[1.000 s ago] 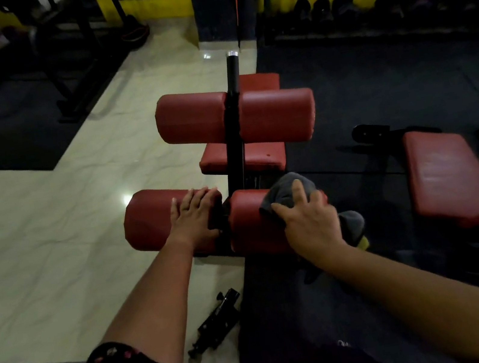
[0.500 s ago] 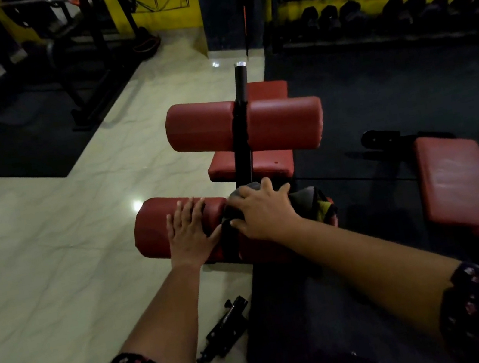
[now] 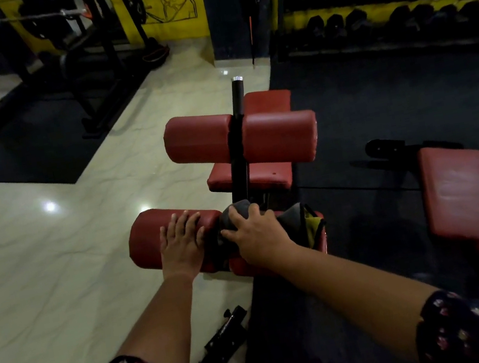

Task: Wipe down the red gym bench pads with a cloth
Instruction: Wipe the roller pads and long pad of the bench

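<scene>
Two hands are resting on the red cylindrical vinyl pad (image 3: 146, 238) beneath them: left hand (image 3: 182, 244) lying flat, fingers straight; right hand (image 3: 255, 234) curling over a limp grey cloth (image 3: 290, 218) bunched under its palm. Light and floppy, the cloth is likely needing a wadded, pressing grip.

No legible text, labels, brands or numbers anywhere in view.

Floor: pale tile (image 3: 39, 262) meets dark mat (image 3: 377, 101).
On tile beside the seam, black metal part (image 3: 223, 339); on the mat, red bench (image 3: 468, 190).
</scene>
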Tool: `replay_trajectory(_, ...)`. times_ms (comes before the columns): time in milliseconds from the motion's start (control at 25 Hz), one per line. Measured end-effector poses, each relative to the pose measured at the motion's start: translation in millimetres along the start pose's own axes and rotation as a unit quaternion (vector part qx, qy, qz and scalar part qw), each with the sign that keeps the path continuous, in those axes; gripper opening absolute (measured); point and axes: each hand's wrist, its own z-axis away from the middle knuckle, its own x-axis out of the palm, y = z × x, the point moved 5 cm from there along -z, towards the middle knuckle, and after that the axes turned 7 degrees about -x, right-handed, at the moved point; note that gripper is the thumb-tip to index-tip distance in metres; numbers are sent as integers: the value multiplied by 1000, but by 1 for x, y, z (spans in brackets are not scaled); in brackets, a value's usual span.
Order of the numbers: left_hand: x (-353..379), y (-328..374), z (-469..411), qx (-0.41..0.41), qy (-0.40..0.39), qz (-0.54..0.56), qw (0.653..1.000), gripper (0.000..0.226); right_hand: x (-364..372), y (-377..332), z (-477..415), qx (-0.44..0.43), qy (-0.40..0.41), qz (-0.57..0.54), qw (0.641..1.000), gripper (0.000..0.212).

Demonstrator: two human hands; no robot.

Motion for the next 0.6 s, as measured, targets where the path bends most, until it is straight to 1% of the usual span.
replay_trajectory(80, -4, 9, 1, 30, 2, -48, 998, 50, -2, 3, 11, -5, 5, -12, 1000, 50)
replay_trajectory(160, -7, 20, 3, 92, 12, -93, 991, 49, 2, 8, 24, -8, 17, -18, 1000, 50)
replay_trajectory(200, -8, 22, 3, 107, 8, -108, 988, 49, 6, 12, 32, -4, 27, -18, 999, 51)
replay_trajectory(280, -10, 22, 3, 97, 1, -110, 989, 49, 15, 22, 49, 16, 45, -11, 999, 52)
replay_trajectory(360, -9, 16, 2, 83, -6, -115, 990, 49, 21, 29, 66, 42, 45, -4, 998, 56)
replay_trajectory(400, -6, 15, 5, 86, -23, -117, 989, 51, 25, 32, 74, 53, 46, -5, 998, 58)
replay_trajectory(480, -7, 19, 13, 101, -33, -121, 987, 55, 33, 39, 90, 76, 54, -18, 995, 61)
replay_trajectory(600, -8, 26, 23, 93, -30, -55, 994, 57, 38, 47, 112, 116, 58, -43, 991, 62)
